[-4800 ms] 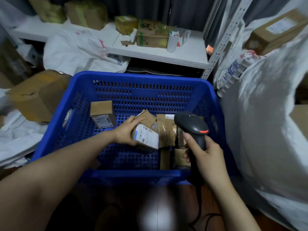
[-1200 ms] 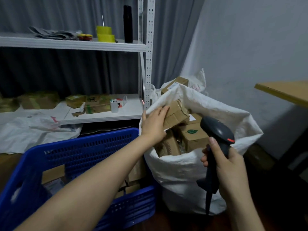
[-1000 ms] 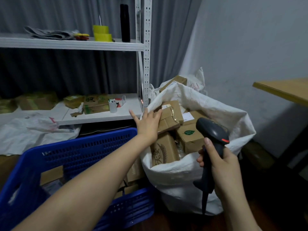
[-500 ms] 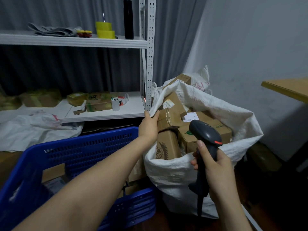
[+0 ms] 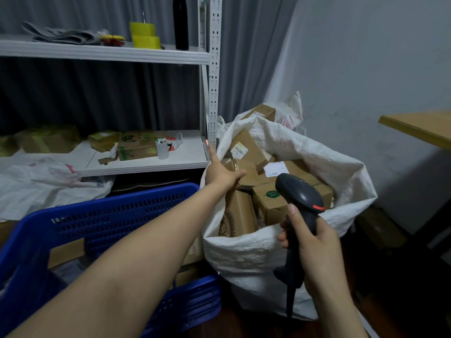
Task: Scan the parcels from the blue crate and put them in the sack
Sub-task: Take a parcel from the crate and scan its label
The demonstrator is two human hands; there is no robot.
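The white woven sack (image 5: 253, 254) stands right of the blue crate (image 5: 109, 215) and is packed with brown cardboard parcels. My left hand (image 5: 219, 174) reaches over the crate to the sack's near-left rim, fingers spread and straight, thumb lying across a small brown parcel (image 5: 246, 175) on top of the pile. It grips nothing. My right hand (image 5: 314, 242) grips the handle of the black barcode scanner (image 5: 300, 193) in front of the sack, scanner head tilted toward the parcels. More parcels (image 5: 66, 252) show dimly inside the crate behind my forearm.
A white metal shelf rack (image 5: 211, 93) stands behind the crate, with boxes, a white cup (image 5: 162, 148) and yellow tape rolls (image 5: 144, 35) on its boards. A crumpled white bag (image 5: 48, 184) lies at left. A wooden tabletop edge (image 5: 419, 125) juts in at right.
I carried a small parcel from the crate to the sack and let it go on the pile; my left hand has since opened at the rim. The scanner hand dropped slightly.
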